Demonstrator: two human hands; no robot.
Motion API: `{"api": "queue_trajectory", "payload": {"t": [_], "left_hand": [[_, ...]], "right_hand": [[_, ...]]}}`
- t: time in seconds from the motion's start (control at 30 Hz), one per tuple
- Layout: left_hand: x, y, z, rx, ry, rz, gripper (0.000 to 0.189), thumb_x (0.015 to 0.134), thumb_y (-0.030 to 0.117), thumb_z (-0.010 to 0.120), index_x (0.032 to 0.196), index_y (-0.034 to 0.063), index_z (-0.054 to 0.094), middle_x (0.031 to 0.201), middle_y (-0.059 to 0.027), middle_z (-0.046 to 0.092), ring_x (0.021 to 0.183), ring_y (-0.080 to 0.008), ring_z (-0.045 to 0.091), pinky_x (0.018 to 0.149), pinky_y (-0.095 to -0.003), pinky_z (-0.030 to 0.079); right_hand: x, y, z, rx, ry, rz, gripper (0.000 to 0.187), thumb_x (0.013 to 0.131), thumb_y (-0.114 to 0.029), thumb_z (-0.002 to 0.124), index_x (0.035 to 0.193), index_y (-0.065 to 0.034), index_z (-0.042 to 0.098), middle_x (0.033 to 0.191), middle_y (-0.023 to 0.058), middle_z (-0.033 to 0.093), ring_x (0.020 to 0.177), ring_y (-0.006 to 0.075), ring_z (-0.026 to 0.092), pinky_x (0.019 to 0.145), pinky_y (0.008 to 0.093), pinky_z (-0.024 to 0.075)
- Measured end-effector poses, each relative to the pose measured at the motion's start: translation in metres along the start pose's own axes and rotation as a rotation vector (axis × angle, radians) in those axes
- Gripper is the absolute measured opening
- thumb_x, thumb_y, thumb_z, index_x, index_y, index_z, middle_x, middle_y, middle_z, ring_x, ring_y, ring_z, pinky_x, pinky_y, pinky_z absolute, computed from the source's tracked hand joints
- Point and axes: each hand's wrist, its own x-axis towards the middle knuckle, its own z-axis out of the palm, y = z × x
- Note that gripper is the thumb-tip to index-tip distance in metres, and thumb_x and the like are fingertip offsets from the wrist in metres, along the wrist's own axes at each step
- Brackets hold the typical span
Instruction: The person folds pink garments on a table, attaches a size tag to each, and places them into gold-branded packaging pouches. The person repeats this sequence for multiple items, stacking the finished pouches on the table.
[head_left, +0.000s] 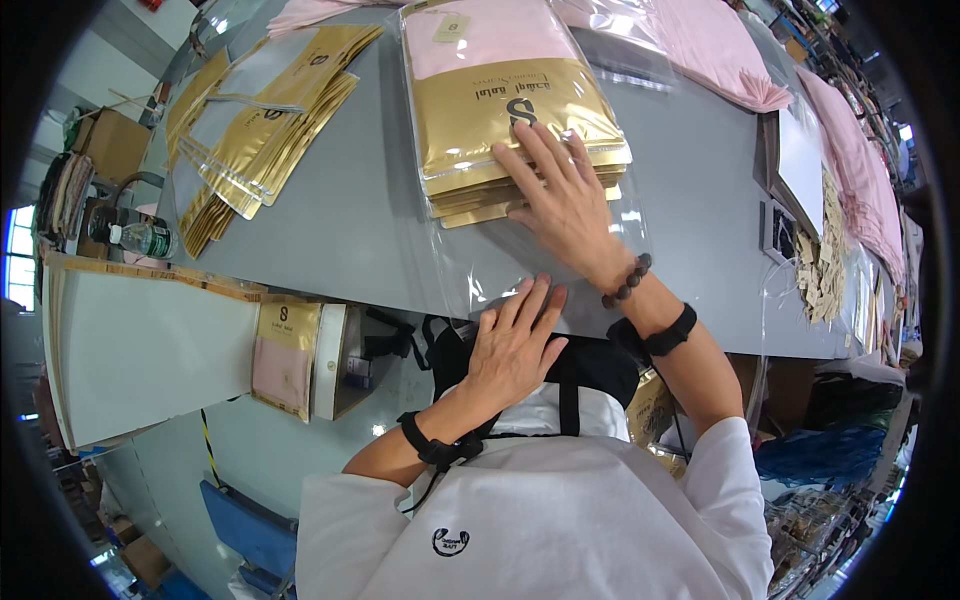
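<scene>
A stack of gold plastic packages (450, 112) lies on the grey table in front of me, the top one showing folded pink fabric and a small tag through its window. Clear plastic film (450, 262) extends from under the stack to the table's near edge. My right hand (562, 195) rests palm down with spread fingers on the near right part of the top package. My left hand (516, 345) lies flat, fingers apart, on the clear film by the table's edge. Neither hand grips anything.
Gold packages (300, 142) are piled at the left, near a plastic bottle (146, 240). Pink fabric (712, 52) lies at the far right, with a white board (799, 172) and a heap of beige tags (823, 255). A blue chair (247, 532) stands below left.
</scene>
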Motion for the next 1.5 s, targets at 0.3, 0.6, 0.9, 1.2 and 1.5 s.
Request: {"api": "queue_trajectory", "payload": {"t": [0.3,0.6,0.9,1.2,1.5], "left_hand": [[0.004,-0.003,-0.004,-0.045,-0.011,-0.009,0.062,0.094,0.032,0.072,0.150,0.0086,0.056,0.152,-0.0123,0.054,0.140,-0.0277,0.048,0.098,-0.0407,0.040],[0.002,-0.003,0.001,-0.055,-0.011,-0.012,0.060,0.093,0.031,0.074,0.147,0.0090,0.060,0.146,-0.0118,0.055,0.139,-0.0292,0.047,0.097,-0.0426,0.038],[0.002,0.003,0.002,-0.087,-0.019,-0.056,0.062,0.095,0.032,0.070,0.150,0.0088,0.057,0.157,-0.0148,0.049,0.141,-0.0316,0.046,0.098,-0.0445,0.037],[0.002,0.004,-0.005,-0.193,0.033,-0.040,0.058,0.095,0.025,0.070,0.149,0.0079,0.059,0.157,-0.0161,0.051,0.138,-0.0338,0.050,0.109,-0.0445,0.038],[-0.062,-0.035,-0.027,-0.589,0.647,-0.497,0.041,0.094,0.015,0.076,0.128,0.0018,0.059,0.112,-0.0132,0.061,0.101,-0.0220,0.058,0.084,-0.0334,0.048]], "right_hand": [[-0.013,-0.007,-0.005,-0.108,0.190,-0.199,0.056,0.088,-0.015,0.068,0.144,-0.0080,0.060,0.132,0.0156,0.062,0.125,0.0302,0.061,0.112,0.0506,0.0467],[-0.042,-0.017,0.018,-0.005,0.001,0.034,0.035,0.100,-0.024,0.065,0.122,0.0034,0.067,0.120,0.0184,0.068,0.117,0.0356,0.064,0.107,0.0477,0.0496],[-0.024,0.011,0.044,0.277,-0.173,0.004,0.030,0.105,-0.028,0.058,0.102,-0.0031,0.074,0.092,0.0210,0.075,0.083,0.0416,0.071,0.083,0.0516,0.0556],[0.028,0.022,0.056,0.245,-0.417,0.230,0.035,0.103,-0.028,0.057,0.125,-0.0040,0.069,0.110,0.0256,0.073,0.104,0.0408,0.071,0.091,0.0516,0.0568],[-0.089,-0.058,-0.022,0.634,-0.104,0.145,0.016,0.091,-0.010,0.074,0.106,-0.0058,0.076,0.107,0.0121,0.075,0.097,0.0360,0.071,0.086,0.0449,0.0569]]}}
